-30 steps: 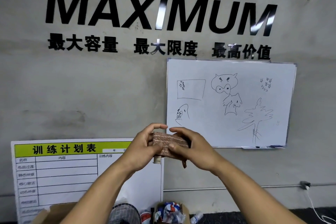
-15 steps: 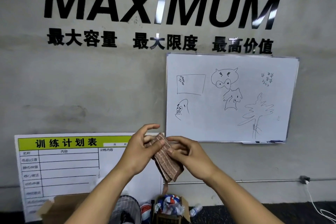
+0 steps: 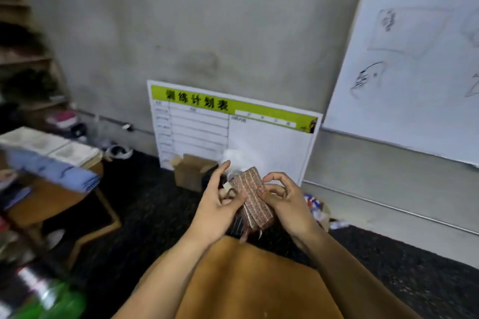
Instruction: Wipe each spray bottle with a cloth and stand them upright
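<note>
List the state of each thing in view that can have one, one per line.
Cloth: folded, held up between both hands.
Left hand: grips the cloth's left side, forefinger raised.
Right hand: pinches the cloth's right edge.
Cardboard box: on the floor, flaps open.
Schedule board: propped against the wall.
Whiteboard: on the wall, drawn on.
Green bottle: blurred, pose unclear.

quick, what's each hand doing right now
Left hand: thumb pinching the folded brown cloth, index finger straight.
Right hand: fingertips pinching the same cloth.
</note>
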The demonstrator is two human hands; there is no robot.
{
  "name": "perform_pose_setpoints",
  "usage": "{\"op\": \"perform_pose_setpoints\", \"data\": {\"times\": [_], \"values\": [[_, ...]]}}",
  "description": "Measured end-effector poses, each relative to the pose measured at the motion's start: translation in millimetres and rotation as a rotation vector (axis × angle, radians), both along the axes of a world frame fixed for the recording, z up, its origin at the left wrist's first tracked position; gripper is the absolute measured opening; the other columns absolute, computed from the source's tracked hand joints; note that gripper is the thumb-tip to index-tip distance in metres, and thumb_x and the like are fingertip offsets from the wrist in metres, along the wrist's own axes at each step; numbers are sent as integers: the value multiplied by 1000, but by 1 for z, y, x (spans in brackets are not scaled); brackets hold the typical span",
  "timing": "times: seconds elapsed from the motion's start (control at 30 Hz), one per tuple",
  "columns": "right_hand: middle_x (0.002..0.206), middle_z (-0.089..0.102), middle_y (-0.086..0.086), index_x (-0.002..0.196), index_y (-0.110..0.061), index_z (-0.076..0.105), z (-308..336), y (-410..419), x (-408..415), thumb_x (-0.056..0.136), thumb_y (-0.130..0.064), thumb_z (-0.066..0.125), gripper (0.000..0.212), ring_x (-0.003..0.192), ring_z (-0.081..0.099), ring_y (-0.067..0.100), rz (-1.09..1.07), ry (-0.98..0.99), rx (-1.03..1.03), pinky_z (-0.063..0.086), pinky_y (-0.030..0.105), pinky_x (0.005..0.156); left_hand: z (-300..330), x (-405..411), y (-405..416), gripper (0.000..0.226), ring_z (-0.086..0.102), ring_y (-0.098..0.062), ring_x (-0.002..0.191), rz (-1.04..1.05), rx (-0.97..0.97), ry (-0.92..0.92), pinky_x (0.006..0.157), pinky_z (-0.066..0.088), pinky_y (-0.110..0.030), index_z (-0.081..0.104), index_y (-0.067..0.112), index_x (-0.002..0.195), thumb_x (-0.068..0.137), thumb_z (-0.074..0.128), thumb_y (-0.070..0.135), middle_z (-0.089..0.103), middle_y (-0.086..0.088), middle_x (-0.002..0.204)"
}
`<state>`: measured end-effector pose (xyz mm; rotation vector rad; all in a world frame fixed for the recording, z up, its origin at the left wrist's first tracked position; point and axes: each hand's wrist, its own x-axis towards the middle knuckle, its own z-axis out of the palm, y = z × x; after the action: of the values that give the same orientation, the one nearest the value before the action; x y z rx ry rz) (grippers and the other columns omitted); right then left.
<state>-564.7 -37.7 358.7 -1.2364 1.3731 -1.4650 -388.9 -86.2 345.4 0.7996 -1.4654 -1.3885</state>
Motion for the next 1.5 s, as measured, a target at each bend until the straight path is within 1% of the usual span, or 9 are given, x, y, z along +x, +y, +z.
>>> {"op": "perform_pose_setpoints", "data": {"times": [0.3,0.5,0.63,0.8,0.93,1.03,1.23,1.37,1.5], "values": [[101,76,0,111,-16,70,-137,-43,165,100,-6,66,15,99,72,15,379,143,326,57,27,82,-150,173,24,28,53,-22,67,422,122,-193,65,45,-37,59,27,117,105,58,1,58,-19,78],[120,71,0,123,-30,65,-216,-61,260,98,-5,69,35,116,66,11,672,338,505,55,31,100,-229,259,50,34,65,-5,85,623,280,-198,78,55,-27,56,24,128,105,58,-1,71,17,99],[116,69,-6,134,-25,61,-258,-73,321,96,0,69,46,109,67,10,855,468,578,48,5,82,-286,309,57,32,68,-2,94,706,380,-312,88,51,-28,69,31,109,97,70,1,74,15,103],[123,71,-5,148,-37,54,-302,-100,373,99,-7,68,59,71,66,-5,950,774,461,45,11,54,-333,347,47,48,73,-28,79,724,557,-409,83,59,-54,62,37,127,90,76,9,76,-4,100],[147,58,-8,154,-32,48,-328,-113,400,100,-13,66,60,101,63,3,1008,1046,237,44,10,76,-358,361,33,59,75,-28,87,738,576,-518,86,61,-51,59,34,136,86,77,10,74,-1,114],[161,40,-10,161,-34,34,-352,-116,409,105,-24,57,60,122,63,23,1090,1253,193,50,35,101,-368,368,26,69,64,-26,106,733,561,-716,97,50,-45,55,30,145,83,79,10,64,5,103],[174,10,-10,163,-38,23,-395,-119,411,100,-19,61,76,88,73,32,1082,1508,104,59,43,79,-385,375,23,78,45,-23,134,639,613,-921,105,33,-40,44,38,154,86,81,25,63,3,134],[172,19,-11,155,-33,44,-410,-123,410,82,-26,85,84,48,64,20,1039,1685,-31,49,31,48,-397,377,23,70,42,-26,137,593,640,-960,113,36,-42,47,40,153,91,79,36,49,-1,145],[138,67,-11,128,-28,73,-419,-125,409,60,-37,100,74,31,54,19,1021,1586,-70,40,24,36,-404,376,22,54,36,-24,143,545,629,-1009,116,35,-42,50,39,152,100,66,39,40,3,156]]}}
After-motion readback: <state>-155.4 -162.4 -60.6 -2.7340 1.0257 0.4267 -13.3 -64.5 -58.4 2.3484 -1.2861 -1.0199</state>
